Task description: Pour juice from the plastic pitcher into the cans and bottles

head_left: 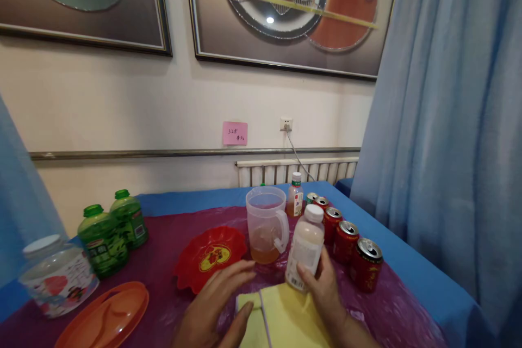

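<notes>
My right hand (326, 288) is wrapped round the lower part of a white-capped plastic bottle (305, 244) with a pale label, held nearly upright above a folded yellow cloth (289, 315). My left hand (216, 304) holds nothing; its fingers are stretched out and apart over the cloth's left edge. Just beyond the hands stands a clear plastic pitcher (265, 223) with a little amber liquid at the bottom. A red scalloped plate (191, 266) with a yellow emblem lies to the left of the pitcher, near my left fingers.
Several drink cans (367, 266) line the right side. Behind the pitcher stands a small labelled bottle (296, 196). At left are two green bottles (104, 244), a clear jar (57, 277) and an orange divided plate (106, 315). Purple plastic sheeting (163, 228) covers the blue tablecloth (440, 288).
</notes>
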`<state>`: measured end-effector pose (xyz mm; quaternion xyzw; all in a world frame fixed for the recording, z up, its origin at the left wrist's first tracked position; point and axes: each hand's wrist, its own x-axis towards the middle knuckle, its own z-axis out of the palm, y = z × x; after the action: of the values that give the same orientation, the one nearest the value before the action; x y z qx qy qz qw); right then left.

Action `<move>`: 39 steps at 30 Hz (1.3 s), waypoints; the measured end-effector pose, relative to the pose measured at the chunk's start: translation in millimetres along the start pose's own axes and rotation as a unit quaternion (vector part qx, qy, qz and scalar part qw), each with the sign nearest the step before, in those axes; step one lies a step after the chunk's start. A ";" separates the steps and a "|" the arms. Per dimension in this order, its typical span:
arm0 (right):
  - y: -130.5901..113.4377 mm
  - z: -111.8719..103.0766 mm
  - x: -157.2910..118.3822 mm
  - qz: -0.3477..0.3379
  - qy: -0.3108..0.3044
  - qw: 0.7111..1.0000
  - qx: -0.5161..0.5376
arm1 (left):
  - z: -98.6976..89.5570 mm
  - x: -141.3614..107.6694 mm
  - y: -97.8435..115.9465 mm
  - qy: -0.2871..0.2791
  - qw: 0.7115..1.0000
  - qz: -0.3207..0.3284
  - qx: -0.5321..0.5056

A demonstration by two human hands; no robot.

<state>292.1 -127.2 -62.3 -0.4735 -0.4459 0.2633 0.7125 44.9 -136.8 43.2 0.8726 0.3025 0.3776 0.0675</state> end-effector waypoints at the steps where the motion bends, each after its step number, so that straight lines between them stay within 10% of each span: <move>1: 0.1 0.3 -5.3 -0.014 -0.041 0.999 0.024 | -1.9 16.7 3.9 -0.008 0.999 0.038 -0.004; 6: -4.8 -2.0 -14.2 -0.053 -0.197 0.976 0.081 | -12.0 98.4 24.7 -0.159 0.979 0.113 -0.063; 11: -6.7 -3.1 -13.4 -0.089 -0.221 0.970 0.055 | -17.8 136.9 39.9 -0.265 0.947 0.147 -0.103; 20: -5.8 -1.9 -13.1 -0.109 -0.210 0.971 0.032 | -17.8 147.8 44.8 -0.324 0.930 0.161 -0.059; 28: -7.3 -2.8 -15.3 -0.100 -0.171 0.980 -0.008 | -10.2 149.4 46.6 -0.250 0.961 0.089 0.081; 39: -4.6 -4.3 -15.3 -0.101 -0.168 0.979 -0.044 | -25.3 145.3 51.2 -0.304 0.947 0.094 -0.038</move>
<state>288.6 -143.2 -64.7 -0.4058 -0.6164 0.2458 0.6284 128.9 -96.9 168.6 0.9671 0.1697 0.1100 0.1542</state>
